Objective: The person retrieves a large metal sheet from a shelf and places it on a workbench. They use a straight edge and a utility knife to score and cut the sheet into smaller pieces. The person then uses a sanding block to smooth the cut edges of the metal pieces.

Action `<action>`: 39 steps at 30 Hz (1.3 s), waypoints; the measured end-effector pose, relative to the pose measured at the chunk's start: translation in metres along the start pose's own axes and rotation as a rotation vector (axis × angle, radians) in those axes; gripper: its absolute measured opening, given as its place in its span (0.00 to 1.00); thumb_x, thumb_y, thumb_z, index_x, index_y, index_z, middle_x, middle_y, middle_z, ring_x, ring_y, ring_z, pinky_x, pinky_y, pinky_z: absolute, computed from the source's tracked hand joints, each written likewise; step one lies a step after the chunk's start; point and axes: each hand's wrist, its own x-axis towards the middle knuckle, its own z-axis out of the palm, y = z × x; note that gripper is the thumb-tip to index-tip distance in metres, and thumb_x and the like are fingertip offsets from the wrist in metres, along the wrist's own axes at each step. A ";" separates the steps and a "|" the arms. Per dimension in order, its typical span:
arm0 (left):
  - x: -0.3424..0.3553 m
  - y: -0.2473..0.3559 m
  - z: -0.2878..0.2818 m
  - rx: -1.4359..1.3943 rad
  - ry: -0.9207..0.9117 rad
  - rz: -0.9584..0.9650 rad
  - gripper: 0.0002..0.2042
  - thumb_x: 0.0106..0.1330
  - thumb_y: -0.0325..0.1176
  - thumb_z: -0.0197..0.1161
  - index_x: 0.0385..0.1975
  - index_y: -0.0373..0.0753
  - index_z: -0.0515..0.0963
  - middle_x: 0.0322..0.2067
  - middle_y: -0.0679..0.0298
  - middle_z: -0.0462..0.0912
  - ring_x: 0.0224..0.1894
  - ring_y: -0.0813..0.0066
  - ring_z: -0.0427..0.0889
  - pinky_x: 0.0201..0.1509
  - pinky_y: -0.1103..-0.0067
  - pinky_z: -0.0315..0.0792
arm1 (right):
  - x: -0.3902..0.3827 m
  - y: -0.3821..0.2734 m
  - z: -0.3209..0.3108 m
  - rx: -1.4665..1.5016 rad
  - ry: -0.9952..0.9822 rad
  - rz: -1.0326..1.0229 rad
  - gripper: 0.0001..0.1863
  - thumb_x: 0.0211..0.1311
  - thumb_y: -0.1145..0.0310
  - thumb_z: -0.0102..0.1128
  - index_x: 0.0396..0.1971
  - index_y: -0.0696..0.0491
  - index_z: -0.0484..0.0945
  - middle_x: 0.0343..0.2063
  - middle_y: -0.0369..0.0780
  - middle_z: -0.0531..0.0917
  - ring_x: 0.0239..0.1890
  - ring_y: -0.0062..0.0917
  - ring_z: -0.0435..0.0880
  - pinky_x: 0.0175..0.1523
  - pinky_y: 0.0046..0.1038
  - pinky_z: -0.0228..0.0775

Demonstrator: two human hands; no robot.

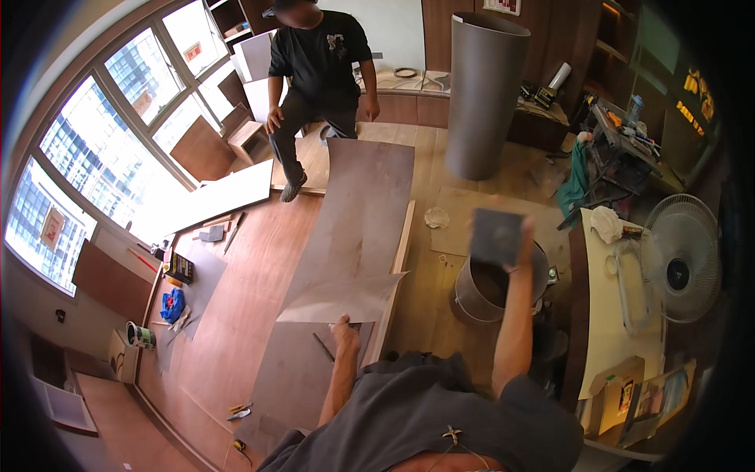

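Note:
My left hand (344, 335) is at the curved near edge of a long grey-brown sheet (354, 212), its fingers closed on that edge. Beneath lies another grey sheet (291, 370) with a thin dark stick (322, 344) on it. My right hand (519, 256) holds up a blurred dark square piece (497, 232) over a round metal bucket (480, 303), which it partly hides. A pale wooden strip (393, 291) runs along the long sheet's right side.
A person (318, 79) stands beyond the sheet. A large grey roll (484, 102) stands at the back. On the right are a fan (676, 267) and cluttered bench (621, 134). Tools, a blue bag (173, 307) and a can (140, 337) lie left, by the windows.

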 end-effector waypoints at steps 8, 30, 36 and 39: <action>-0.034 -0.049 0.008 0.138 -0.150 0.009 0.19 0.67 0.19 0.54 0.56 0.38 0.63 0.49 0.56 0.75 0.47 0.57 0.80 0.52 0.56 0.78 | -0.118 0.033 -0.103 -0.536 0.213 0.460 0.36 0.72 0.44 0.54 0.67 0.57 0.68 0.58 0.42 0.78 0.58 0.27 0.78 0.66 0.29 0.67; -0.098 -0.041 0.019 0.103 -0.476 0.103 0.20 0.72 0.21 0.53 0.62 0.41 0.60 0.56 0.58 0.73 0.58 0.60 0.77 0.61 0.62 0.76 | -0.198 0.051 -0.114 0.201 0.641 0.246 0.40 0.62 0.33 0.60 0.63 0.51 0.70 0.42 0.42 0.83 0.39 0.34 0.86 0.47 0.38 0.81; -0.051 -0.042 -0.005 0.109 -0.374 0.063 0.21 0.73 0.20 0.49 0.64 0.40 0.60 0.58 0.57 0.72 0.59 0.59 0.76 0.63 0.60 0.75 | -0.254 0.171 -0.131 0.197 0.853 0.429 0.32 0.59 0.32 0.61 0.45 0.48 0.77 0.39 0.41 0.84 0.37 0.34 0.85 0.46 0.40 0.81; -0.042 -0.050 -0.017 0.085 -0.330 -0.016 0.21 0.73 0.18 0.48 0.64 0.43 0.61 0.58 0.58 0.72 0.58 0.60 0.76 0.61 0.61 0.77 | -0.255 0.188 -0.062 0.223 0.808 0.586 0.31 0.59 0.33 0.62 0.41 0.49 0.78 0.36 0.39 0.83 0.35 0.31 0.85 0.41 0.36 0.81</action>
